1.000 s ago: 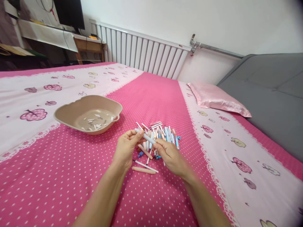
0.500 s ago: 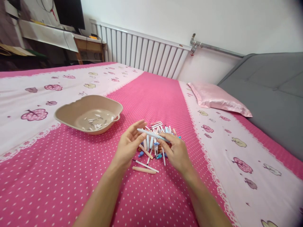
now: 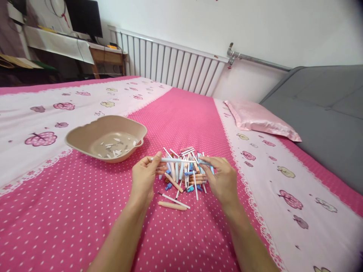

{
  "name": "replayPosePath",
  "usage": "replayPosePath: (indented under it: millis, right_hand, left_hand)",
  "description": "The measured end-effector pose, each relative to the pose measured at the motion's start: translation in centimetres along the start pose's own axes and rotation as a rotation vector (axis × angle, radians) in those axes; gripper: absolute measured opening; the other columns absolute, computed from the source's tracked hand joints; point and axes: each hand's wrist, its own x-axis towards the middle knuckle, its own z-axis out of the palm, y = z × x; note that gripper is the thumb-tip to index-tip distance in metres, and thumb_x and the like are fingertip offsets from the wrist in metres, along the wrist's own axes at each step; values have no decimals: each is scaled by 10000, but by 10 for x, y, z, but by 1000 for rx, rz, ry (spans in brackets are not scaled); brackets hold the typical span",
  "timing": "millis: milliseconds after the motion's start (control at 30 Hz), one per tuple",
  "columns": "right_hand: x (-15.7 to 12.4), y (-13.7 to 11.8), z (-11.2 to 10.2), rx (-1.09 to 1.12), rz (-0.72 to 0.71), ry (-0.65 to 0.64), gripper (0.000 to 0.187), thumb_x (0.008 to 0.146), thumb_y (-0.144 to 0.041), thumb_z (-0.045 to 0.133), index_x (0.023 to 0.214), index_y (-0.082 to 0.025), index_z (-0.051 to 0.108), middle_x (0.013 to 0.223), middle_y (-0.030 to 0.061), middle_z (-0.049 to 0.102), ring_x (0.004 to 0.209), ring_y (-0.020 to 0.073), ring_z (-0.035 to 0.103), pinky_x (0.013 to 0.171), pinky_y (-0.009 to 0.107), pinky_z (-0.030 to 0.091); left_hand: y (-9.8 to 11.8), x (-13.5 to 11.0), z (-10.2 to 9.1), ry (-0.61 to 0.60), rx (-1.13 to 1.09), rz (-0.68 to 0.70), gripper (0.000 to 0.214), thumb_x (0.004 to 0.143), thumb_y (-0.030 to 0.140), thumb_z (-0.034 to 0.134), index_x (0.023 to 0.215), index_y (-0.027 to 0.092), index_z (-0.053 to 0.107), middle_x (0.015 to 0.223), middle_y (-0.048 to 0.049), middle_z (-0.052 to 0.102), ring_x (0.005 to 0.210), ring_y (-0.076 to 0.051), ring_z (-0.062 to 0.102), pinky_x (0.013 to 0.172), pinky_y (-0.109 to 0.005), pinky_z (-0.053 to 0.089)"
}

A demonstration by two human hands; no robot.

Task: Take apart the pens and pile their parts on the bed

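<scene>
Over the pile, my left hand [image 3: 144, 177] pinches a light blue pen [image 3: 171, 160] held nearly level. From its right end a thin white part sticks out toward my right hand [image 3: 222, 179]. My right fingers are closed on a short blue pen piece [image 3: 204, 163], mostly hidden by them; whether it still touches the white part I cannot tell. Beneath lies a heap of pen parts [image 3: 181, 172]: light blue and peach barrels, thin white refills and small blue pieces. Closer to me are a loose peach barrel [image 3: 172, 205] and a white refill [image 3: 176, 200].
A beige basin [image 3: 85, 141] with several small white bits stands to the left on the pink dotted bedspread [image 3: 181, 241]. A pink pillow [image 3: 261, 119] lies at the right by the grey headboard [image 3: 320, 94]. A white radiator [image 3: 170, 60] runs along the wall.
My hands have moved apart, the left going left with the light blue pen and the right going right with the blue piece. The thin white part now shows between them.
</scene>
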Motion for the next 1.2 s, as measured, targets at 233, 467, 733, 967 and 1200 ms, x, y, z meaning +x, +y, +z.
replayPosePath:
  millis: [233, 467, 733, 967, 1200]
  right_hand:
    - [3, 0, -5, 235, 328, -172, 280, 854, -381, 455, 982, -190, 615, 791, 48, 642, 676, 199, 568, 599, 292, 418]
    - [-2, -13, 3, 312, 246, -425, 329, 807, -489, 534, 730, -190, 651, 544, -21, 525, 490, 124, 460, 459, 222, 296]
    - [9, 20, -15, -178, 268, -272, 395, 850, -446, 439, 589, -189, 587, 467, -12, 472, 456, 128, 420, 463, 240, 231]
    - [2, 19, 7, -222, 291, -320, 376, 859, -450, 431, 884, -162, 672, 766, 121, 677, 667, 231, 613, 572, 300, 388]
    - [-1, -10, -21, 119, 259, -23, 291, 826, -322, 538, 1054, -161, 621, 966, 106, 670, 863, 230, 629, 746, 364, 487]
  left_hand:
    - [1, -2, 1, 3, -7, -1, 369, 548, 387, 778, 673, 98, 586, 554, -17, 628, 469, -80, 569, 471, -165, 449]
    - [2, -10, 8, -179, 69, -73, 341, 533, 350, 793, 666, 100, 604, 568, -19, 627, 466, -85, 567, 447, -167, 442]
    - [-3, 7, -5, 160, -73, 117, 248, 582, 222, 753, 750, 129, 596, 691, 6, 638, 669, -93, 636, 647, -172, 486]
    - [-25, -3, 4, -346, 514, 226, 172, 682, 209, 641, 839, 190, 709, 1011, -94, 683, 1029, -249, 599, 902, -385, 439]
    - [-12, -8, 1, -238, 652, 619, 139, 714, 259, 634, 819, 246, 724, 990, -61, 688, 974, -224, 598, 940, -343, 386]
